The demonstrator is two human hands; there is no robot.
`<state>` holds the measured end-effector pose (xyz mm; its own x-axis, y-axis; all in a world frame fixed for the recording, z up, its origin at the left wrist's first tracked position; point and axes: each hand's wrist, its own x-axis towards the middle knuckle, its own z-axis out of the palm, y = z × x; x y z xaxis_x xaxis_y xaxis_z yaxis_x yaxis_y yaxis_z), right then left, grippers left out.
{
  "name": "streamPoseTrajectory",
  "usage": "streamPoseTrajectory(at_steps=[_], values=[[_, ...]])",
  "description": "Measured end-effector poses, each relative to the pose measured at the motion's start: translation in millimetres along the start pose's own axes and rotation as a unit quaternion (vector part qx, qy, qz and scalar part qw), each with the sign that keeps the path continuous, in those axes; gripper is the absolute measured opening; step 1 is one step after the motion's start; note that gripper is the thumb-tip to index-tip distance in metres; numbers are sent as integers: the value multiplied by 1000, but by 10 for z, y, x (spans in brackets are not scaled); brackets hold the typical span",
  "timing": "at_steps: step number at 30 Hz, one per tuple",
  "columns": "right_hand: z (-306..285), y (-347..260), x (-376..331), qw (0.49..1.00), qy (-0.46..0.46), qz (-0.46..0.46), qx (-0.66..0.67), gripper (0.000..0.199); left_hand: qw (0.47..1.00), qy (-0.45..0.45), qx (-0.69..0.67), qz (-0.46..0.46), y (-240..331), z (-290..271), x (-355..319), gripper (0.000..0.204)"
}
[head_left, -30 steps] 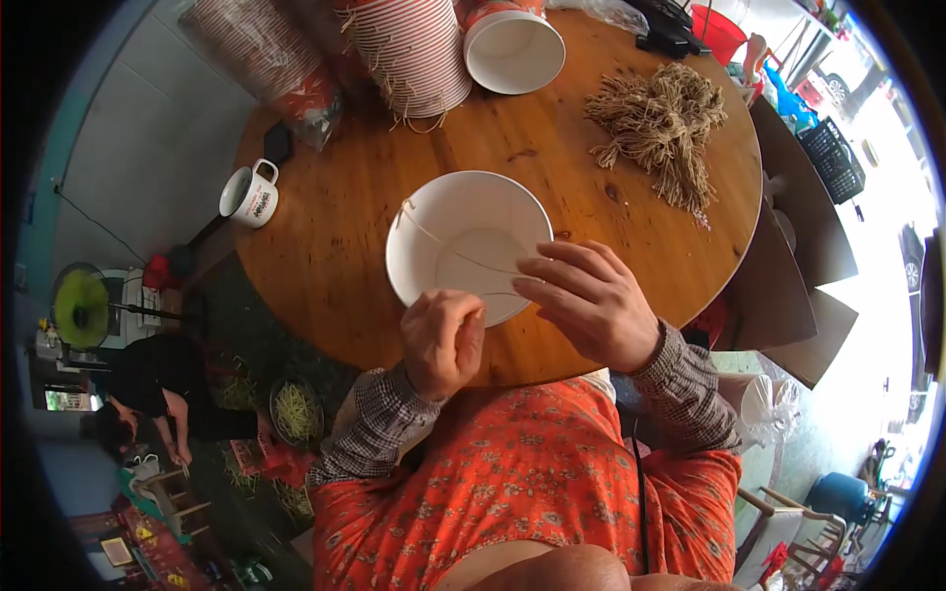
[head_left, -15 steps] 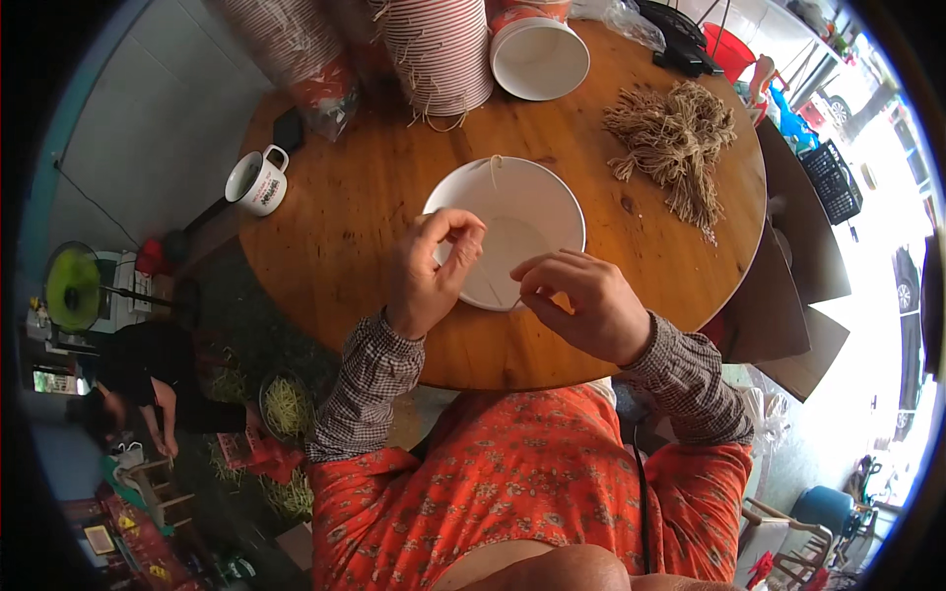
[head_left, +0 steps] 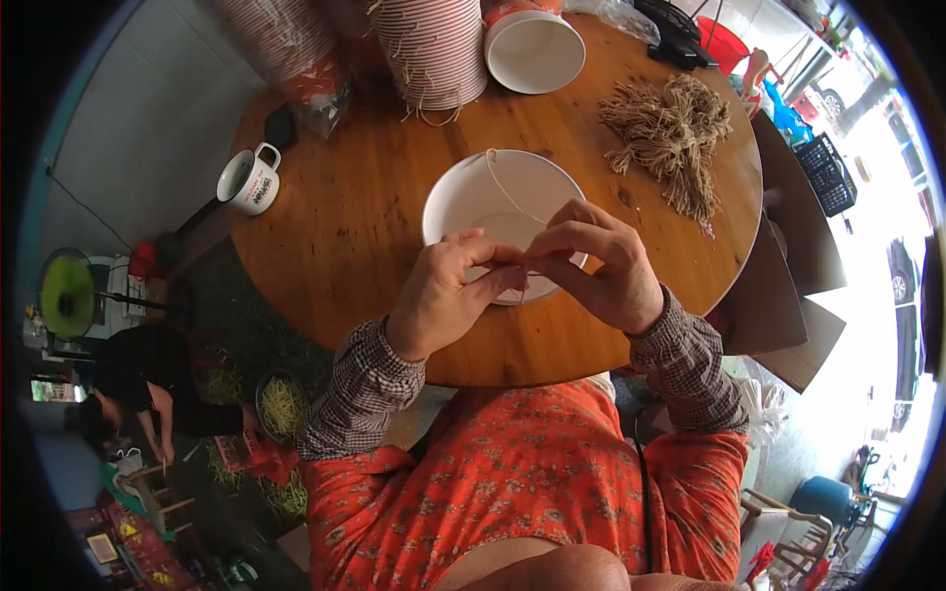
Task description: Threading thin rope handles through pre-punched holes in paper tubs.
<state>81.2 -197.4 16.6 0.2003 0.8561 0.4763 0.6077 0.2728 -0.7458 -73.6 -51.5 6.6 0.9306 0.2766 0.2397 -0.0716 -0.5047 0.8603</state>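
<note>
1. Both hands have closed in since a second ago: left hand [head_left: 448, 295] and right hand [head_left: 591, 261] now pinch the string [head_left: 512, 197] together.
2. String spans the white bowl [head_left: 473, 197], frame centre, on the tabletop [head_left: 365, 197]; handle attachment appears in progress.

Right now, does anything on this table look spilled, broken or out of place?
Nothing stands out. The white bowl sits upright by the table edge, a string across it pinched by both hands: left hand, right hand. The mug stands upright.
</note>
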Motion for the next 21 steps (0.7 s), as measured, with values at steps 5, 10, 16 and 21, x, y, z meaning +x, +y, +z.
streamPoseTrajectory(at_steps=[5, 10, 16, 21], values=[[-3, 44, -12, 1000, 5, 18, 11, 13, 971, -77, -204, -101, 82, 39, 73, 16], [-31, 151, -74, 998, 46, 52, -9, 12, 960, -74, -242, -120, 164, 60, 126, 19], [16, 152, -135, 990, 142, 20, -8, 15, 955, -76, -240, -156, 111, 65, 159, 15], [-62, 221, -365, 989, 149, 14, -17, 21, 947, -59, -271, -159, 84, 79, 169, 15]])
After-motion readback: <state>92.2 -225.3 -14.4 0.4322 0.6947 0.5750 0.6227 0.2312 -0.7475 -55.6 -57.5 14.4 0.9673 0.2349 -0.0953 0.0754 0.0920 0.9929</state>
